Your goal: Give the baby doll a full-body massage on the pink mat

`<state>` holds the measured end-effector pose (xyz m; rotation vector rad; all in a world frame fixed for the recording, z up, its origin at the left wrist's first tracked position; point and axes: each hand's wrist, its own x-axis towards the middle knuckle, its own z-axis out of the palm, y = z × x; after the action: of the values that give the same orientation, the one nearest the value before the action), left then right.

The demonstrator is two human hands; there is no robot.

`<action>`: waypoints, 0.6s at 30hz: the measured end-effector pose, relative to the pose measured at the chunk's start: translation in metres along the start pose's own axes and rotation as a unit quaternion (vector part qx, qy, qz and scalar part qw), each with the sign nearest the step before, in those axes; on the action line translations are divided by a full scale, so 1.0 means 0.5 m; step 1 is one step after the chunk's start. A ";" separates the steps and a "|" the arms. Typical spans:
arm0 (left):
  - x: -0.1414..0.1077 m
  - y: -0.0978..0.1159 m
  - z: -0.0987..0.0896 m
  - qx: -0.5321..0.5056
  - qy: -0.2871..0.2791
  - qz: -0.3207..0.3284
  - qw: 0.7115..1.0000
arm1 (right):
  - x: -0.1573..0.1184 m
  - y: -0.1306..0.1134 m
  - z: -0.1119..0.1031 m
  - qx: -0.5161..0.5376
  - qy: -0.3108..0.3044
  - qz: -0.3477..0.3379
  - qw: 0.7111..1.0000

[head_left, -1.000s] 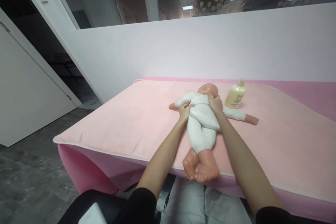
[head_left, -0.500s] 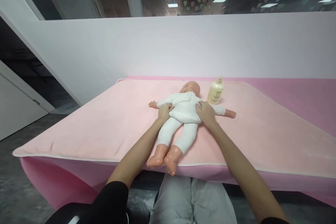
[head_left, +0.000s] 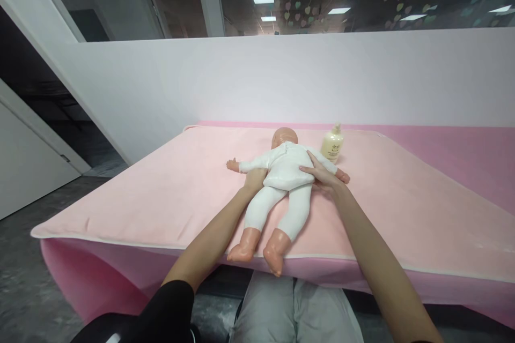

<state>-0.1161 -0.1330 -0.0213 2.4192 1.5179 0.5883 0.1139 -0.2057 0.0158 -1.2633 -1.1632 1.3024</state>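
A baby doll (head_left: 287,165) in a white long-sleeved suit lies stretched out on the pink padded cover, its bare head away from me and its bare feet at the front edge. My left hand (head_left: 256,177) grips the doll's left-hand side at the waist, with its fingertips hidden against or beneath the body. On the opposite side, my right hand (head_left: 321,172) touches the doll's waist below the arm, thumb and fingers spread apart. Just beyond that arm stands a pump bottle (head_left: 332,144) of pale yellow liquid.
The pale pink cover (head_left: 153,198) lies over a darker pink cloth (head_left: 454,155) that hangs down in front. A white wall (head_left: 281,77) with a window above closes off the back. My legs (head_left: 295,311) are below the front edge.
The doll has rolled and shifted slightly; its head is further left and its legs are wider apart. My right hand's fingers have opened out from a curled grip. The camera view has tilted up slightly.
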 end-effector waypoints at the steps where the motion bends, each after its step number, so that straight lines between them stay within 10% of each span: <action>1: -0.001 -0.001 0.000 0.009 -0.005 0.018 1.000 | 0.005 0.004 -0.004 -0.003 0.001 0.005 1.000; 18: 0.005 -0.006 0.009 -0.033 0.038 0.046 0.998 | 0.049 0.052 -0.020 -0.099 0.107 -0.146 0.978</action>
<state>-0.1157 -0.1294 -0.0258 2.4529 1.3977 0.7447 0.1232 -0.1837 -0.0128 -1.2813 -1.2900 0.8301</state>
